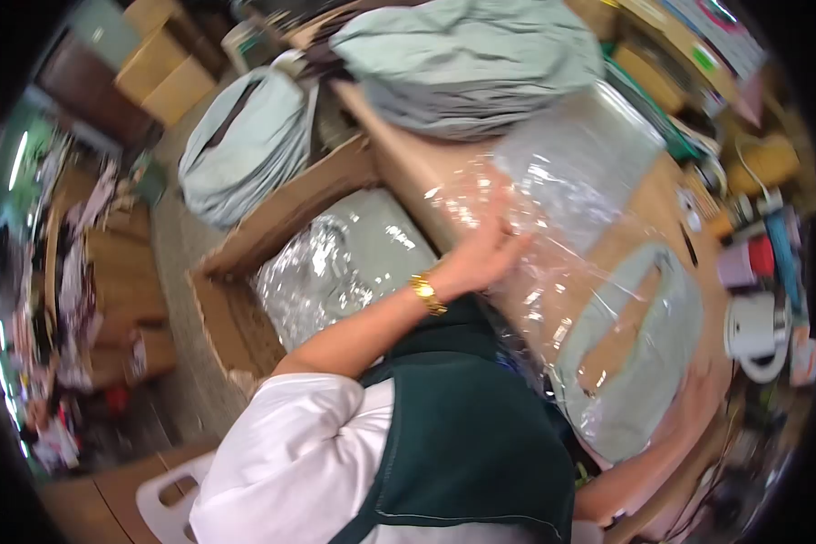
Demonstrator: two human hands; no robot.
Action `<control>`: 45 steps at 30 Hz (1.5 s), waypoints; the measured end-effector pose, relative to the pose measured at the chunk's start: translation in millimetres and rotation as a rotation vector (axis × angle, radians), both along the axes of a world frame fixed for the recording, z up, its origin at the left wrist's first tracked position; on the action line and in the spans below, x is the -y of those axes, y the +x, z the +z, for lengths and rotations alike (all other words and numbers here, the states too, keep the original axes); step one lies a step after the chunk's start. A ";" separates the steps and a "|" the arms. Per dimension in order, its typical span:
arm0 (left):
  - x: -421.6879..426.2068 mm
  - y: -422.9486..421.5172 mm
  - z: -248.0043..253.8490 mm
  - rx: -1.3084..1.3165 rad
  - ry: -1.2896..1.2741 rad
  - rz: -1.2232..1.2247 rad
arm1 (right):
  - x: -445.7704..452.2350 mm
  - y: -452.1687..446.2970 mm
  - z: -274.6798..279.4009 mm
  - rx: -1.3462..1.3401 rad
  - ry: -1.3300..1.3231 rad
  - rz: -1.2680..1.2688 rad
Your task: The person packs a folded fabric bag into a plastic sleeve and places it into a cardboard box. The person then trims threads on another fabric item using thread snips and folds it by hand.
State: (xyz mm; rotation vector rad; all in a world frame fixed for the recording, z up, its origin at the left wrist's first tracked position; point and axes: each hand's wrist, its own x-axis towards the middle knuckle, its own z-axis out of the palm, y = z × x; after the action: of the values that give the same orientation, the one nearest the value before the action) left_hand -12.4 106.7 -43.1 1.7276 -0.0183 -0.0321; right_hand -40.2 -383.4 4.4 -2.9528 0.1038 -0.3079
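Note:
My left hand (491,243), below a gold watch (429,295), is at the loose end of a clear plastic bag (539,272). Its fingers look stretched out and apart, with shiny film over and around them. Inside the bag lies a pale grey-green fabric piece (589,354), shaped like a long ring with an opening in the middle. Beside the ring's right edge, my right hand (698,394) rests at the bag; blur and film obscure its fingers. A stack of flat clear bags (580,159) lies beyond my left hand.
An open cardboard box (231,263) at my left holds plastic-wrapped grey-green pieces (344,258). Grey fabric bundles (471,63) are piled at the table's far end, with another bundle (245,145) beyond the box. A white mug (757,331) and a dark pen (688,245) sit at the right.

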 end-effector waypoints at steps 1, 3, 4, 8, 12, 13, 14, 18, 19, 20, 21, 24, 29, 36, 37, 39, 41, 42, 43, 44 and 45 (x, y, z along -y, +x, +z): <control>8.0 -3.3 -11.9 0.069 0.044 0.028 | 66.6 -16.0 -77.2 0.042 -0.185 -0.160; 16.5 3.3 -44.7 0.278 0.199 0.161 | -2.5 -49.2 -59.8 0.003 -0.138 -0.224; 14.3 3.3 -46.2 0.400 0.202 0.188 | -32.4 -55.4 -48.8 -0.011 -0.087 -0.223; -68.5 -19.1 -17.4 0.352 -0.095 0.191 | -70.7 -33.3 2.5 0.053 0.341 -0.041; -204.0 -74.8 -33.7 0.257 -0.339 0.361 | -199.8 4.0 75.8 0.260 0.654 0.250; -233.4 -100.8 -33.3 0.204 -0.415 0.437 | -238.7 12.5 80.1 0.324 0.588 0.351; -254.5 -126.2 -35.7 0.181 -0.442 0.620 | -279.5 19.8 81.2 0.303 0.561 0.469; -331.3 -220.0 -106.0 0.032 -0.584 0.896 | -436.5 44.9 49.4 0.241 0.503 0.880; -338.5 -235.2 -121.1 0.029 -0.589 0.897 | -464.8 55.2 35.8 0.271 0.415 1.031; -347.1 -250.4 -144.9 -0.036 -0.603 0.960 | -489.8 62.2 17.7 0.218 0.460 1.065; -353.9 -261.9 -169.1 -0.101 -0.615 1.022 | -510.6 68.5 -4.0 0.164 0.506 1.097; -361.8 -285.6 -238.4 -0.221 -0.584 1.069 | -546.3 90.4 -95.2 -0.023 0.551 1.075; -354.9 -301.9 -328.9 -0.607 -0.276 1.179 | -575.8 100.9 -184.6 -0.323 0.006 1.000; -312.4 -246.9 -232.3 -0.367 1.220 1.016 | -574.9 64.4 -223.3 -0.457 -0.382 1.150; -310.9 -238.4 -237.9 -0.364 1.211 1.009 | -577.1 56.6 -218.6 -0.552 -0.379 1.183; -311.1 -222.9 -252.9 -0.481 1.299 0.739 | -576.4 42.7 -217.5 -0.651 -0.379 1.203; -316.0 -229.2 -291.8 -0.677 1.182 0.731 | -573.6 32.6 -220.1 -0.716 -0.403 1.251; -315.9 -238.3 -314.3 -0.841 1.052 0.647 | -575.5 30.1 -217.2 -0.798 -0.414 1.224; -316.3 -241.8 -329.1 -0.991 0.924 0.556 | -573.1 28.5 -216.4 -0.793 -0.408 1.208; -314.1 -236.6 -336.0 -1.106 0.886 0.470 | -569.8 26.2 -215.4 -0.804 -0.389 1.223; -313.4 -232.5 -348.9 -1.090 0.892 0.461 | -564.5 23.1 -213.9 -0.819 -0.372 1.239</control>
State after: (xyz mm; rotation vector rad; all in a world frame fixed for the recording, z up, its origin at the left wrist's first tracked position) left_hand -244.9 420.1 -392.0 2.3195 1.3638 -0.7209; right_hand -17.1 181.1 -209.5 -2.5696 -1.6863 1.0931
